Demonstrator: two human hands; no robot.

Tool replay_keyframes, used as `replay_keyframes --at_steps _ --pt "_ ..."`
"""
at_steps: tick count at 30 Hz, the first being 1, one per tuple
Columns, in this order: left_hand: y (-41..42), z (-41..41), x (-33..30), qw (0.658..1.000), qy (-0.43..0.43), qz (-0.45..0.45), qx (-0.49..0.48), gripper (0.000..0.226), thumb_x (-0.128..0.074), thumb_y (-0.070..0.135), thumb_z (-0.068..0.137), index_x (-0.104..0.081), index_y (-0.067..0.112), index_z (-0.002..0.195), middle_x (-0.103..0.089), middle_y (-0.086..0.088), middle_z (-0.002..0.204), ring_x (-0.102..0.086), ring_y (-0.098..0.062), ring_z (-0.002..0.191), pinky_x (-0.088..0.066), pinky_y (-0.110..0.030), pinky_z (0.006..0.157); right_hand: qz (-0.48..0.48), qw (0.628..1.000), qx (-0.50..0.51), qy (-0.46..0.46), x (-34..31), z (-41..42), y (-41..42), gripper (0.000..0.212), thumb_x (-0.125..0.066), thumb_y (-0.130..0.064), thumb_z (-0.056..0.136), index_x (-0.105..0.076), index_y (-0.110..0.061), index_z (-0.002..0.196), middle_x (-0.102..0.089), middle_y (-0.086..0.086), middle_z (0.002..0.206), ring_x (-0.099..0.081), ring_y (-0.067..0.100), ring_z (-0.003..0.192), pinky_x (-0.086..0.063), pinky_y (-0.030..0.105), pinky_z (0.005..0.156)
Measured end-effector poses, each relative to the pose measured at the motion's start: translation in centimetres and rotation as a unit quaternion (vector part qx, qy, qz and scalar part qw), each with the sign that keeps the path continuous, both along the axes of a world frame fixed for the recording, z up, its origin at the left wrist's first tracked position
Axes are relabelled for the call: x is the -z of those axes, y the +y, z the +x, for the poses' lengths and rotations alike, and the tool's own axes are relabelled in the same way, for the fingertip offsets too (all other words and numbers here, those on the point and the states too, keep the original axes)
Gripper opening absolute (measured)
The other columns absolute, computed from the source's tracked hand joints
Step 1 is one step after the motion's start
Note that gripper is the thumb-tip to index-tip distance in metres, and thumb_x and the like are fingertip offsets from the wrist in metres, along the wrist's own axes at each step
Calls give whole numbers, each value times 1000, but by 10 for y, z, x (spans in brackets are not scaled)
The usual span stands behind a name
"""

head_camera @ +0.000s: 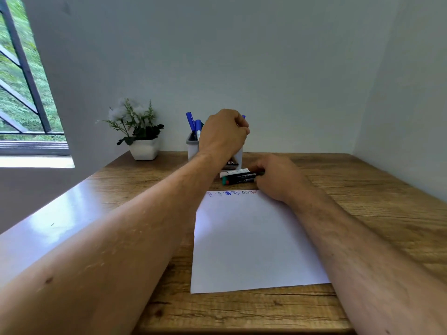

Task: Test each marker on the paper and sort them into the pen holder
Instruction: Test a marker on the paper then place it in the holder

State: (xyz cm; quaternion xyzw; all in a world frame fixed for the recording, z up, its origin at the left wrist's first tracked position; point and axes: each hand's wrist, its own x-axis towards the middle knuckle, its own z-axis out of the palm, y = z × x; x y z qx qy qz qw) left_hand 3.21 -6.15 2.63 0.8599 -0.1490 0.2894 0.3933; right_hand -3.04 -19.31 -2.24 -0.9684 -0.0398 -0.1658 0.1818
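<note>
A white sheet of paper (pixel 254 240) lies on the wooden desk, with blue and red scribbles (pixel 232 193) along its far edge. Behind it stands a white pen holder (pixel 192 148) with a grey rim, holding several blue markers (pixel 193 124). My left hand (pixel 222 134) hovers over the holder, fingers curled round a blue marker whose tip (pixel 243 116) pokes out above the knuckles. A few markers (pixel 238 177) lie side by side between holder and paper. My right hand (pixel 278 177) rests on their right ends, fingers curled over them.
A small white pot with an artificial plant (pixel 140 131) stands at the desk's back left. White walls close the desk in behind and on the right. A window with dark bars (pixel 21 76) is at far left. The desk edge (pixel 242 331) runs near me.
</note>
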Motion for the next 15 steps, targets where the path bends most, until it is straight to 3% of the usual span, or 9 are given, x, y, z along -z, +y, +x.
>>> replay_keyframes --at_steps 3,8,10,15 --pt "7 -12 3 999 36 24 17 4 -73 23 86 -74 24 90 -72 8 94 -65 -8 91 -51 -25 81 -28 999 -5 15 2 2 -2 38 -60 -13 86 -75 -30 116 -73 2 105 -64 23 99 -52 31 83" --pt "21 -22 23 996 65 57 29 4 -73 23 86 -74 27 88 -71 13 87 -64 -2 85 -46 -21 75 -13 1000 -3 12 6 7 -3 21 -70 -20 87 -76 -30 105 -71 -1 110 -62 19 102 -51 32 88" --pt "23 -24 30 995 69 66 30 4 -73 24 86 -73 27 85 -70 14 84 -64 -1 83 -52 -24 78 -5 1000 -11 4 8 8 -3 17 -71 -20 86 -75 -31 99 -72 -3 107 -62 19 101 -51 33 85" --pt "20 -28 35 995 77 52 40 6 -73 26 86 -71 28 81 -71 14 83 -66 -3 84 -57 -31 83 -15 999 -39 1 12 11 -6 21 -69 -23 89 -78 -33 105 -66 -1 100 -58 17 92 -42 29 73"
